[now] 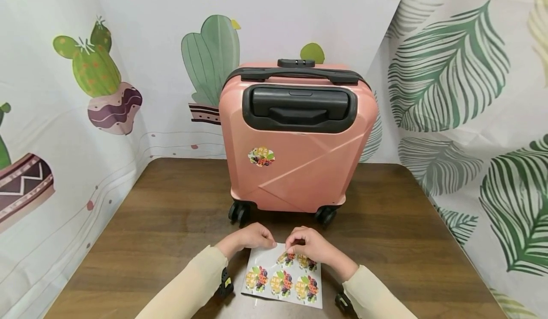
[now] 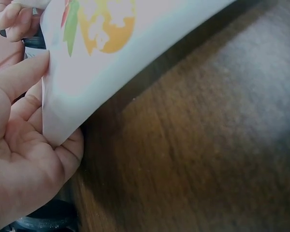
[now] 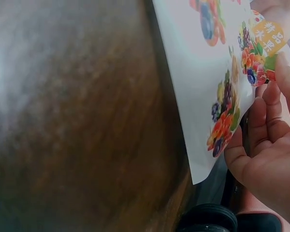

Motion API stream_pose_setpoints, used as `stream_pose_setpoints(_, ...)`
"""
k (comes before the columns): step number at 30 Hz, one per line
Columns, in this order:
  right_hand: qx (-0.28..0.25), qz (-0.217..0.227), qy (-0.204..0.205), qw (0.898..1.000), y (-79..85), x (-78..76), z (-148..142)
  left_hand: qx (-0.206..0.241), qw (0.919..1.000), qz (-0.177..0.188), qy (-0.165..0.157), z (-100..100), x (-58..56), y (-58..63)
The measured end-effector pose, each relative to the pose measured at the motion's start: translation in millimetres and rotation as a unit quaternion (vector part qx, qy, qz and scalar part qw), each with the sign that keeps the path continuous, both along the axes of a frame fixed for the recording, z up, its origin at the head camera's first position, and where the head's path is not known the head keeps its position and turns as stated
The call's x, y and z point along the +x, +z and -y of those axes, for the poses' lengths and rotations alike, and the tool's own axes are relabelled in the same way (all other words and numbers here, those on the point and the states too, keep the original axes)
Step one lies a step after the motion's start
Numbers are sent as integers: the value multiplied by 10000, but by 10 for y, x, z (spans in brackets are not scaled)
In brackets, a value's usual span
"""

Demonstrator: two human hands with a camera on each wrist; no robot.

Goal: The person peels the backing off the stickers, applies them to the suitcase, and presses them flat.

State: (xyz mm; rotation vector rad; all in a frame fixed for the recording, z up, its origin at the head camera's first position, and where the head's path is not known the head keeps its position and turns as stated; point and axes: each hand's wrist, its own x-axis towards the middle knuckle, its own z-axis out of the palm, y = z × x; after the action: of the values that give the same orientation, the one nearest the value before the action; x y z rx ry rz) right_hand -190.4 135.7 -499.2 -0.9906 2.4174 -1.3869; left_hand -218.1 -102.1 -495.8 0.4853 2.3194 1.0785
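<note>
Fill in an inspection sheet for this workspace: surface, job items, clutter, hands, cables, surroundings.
Surface: brown wood-grain table.
Job items: pink suitcase upright on the table, one fruit sticker on its front; white sticker sheet in front of it, three stickers in the near row.
Clutter: nothing seen.
Left hand: grips the sheet's edge.
Right hand: pinches a fruit sticker at the sheet's far side; whether it is fully off, cannot tell.
Cables: nothing seen.
Surroundings: white cloth printed with cacti and leaves, behind and at both sides; black wrist devices on both arms.
</note>
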Motion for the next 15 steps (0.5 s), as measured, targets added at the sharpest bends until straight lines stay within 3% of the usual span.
stream_pose_setpoints(6,-140,62,-10,9999,-22,11,9,-216,9998,6,-35,2,-20,-8)
stream_pose_setpoints(15,-290,112,11,9995,-41,3,2,-49,9998,186,8,17,-21,-10)
